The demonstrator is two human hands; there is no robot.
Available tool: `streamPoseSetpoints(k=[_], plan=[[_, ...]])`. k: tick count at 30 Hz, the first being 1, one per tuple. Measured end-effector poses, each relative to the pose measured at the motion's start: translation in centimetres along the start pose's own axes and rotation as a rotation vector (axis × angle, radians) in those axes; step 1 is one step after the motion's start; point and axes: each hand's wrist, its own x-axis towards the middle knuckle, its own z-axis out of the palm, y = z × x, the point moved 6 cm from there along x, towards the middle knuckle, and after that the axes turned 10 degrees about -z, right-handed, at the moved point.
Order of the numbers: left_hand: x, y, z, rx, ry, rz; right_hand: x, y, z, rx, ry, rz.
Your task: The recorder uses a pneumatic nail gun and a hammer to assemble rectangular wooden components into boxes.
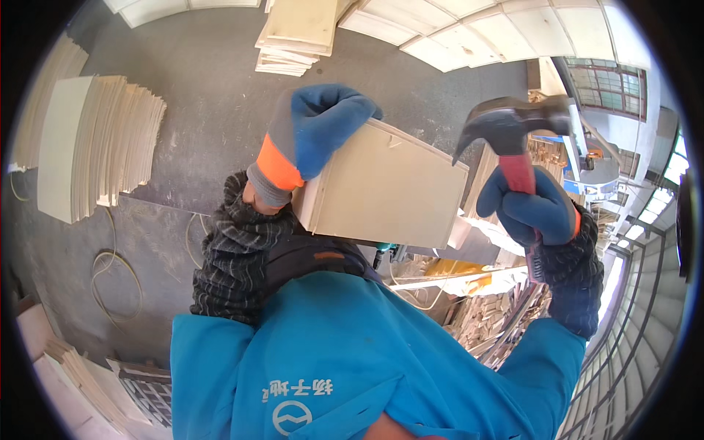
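Observation:
My left hand (323, 136), in a blue and grey work glove with an orange band, is closed over the upper left edge of a pale wooden box (389, 187). The box is tilted, with one broad flat side toward me; its inside is hidden. My right hand (532, 205), gloved in blue, grips a claw hammer (517, 161) by its red handle. The hammer is raised to the right of the box, its dark head above my fist and its claw pointing left, close to the box's upper right corner.
Stacked wooden panels (103, 147) stand at the left, with more boards (297, 33) at the top. Pale panels (484, 29) line the far right. A hose (117, 286) lies coiled on the grey floor. Scrap wood strips (491, 323) are heaped at the lower right.

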Motion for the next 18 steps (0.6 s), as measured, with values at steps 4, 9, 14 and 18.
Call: streamPoseSetpoints(k=[4, 9, 14, 18], plan=[[0.4, -0.5, -0.2, -0.100, -0.056, -0.044, 1.0, 0.1, 1.6, 0.099, -0.009, -0.143], [0.1, 0.3, 0.1, 0.046, 0.005, 0.117, 4.6, -0.7, 4.6, 0.067, -0.120, -0.071], [0.8, -0.7, -0.6, 0.074, -0.009, 0.143, 5.8, -0.7, 5.1, 0.017, -0.186, -0.067], [0.3, 0.1, -0.3, 0.054, -0.015, 0.126, 5.8, -1.0, 5.0, -0.014, -0.189, -0.053]])
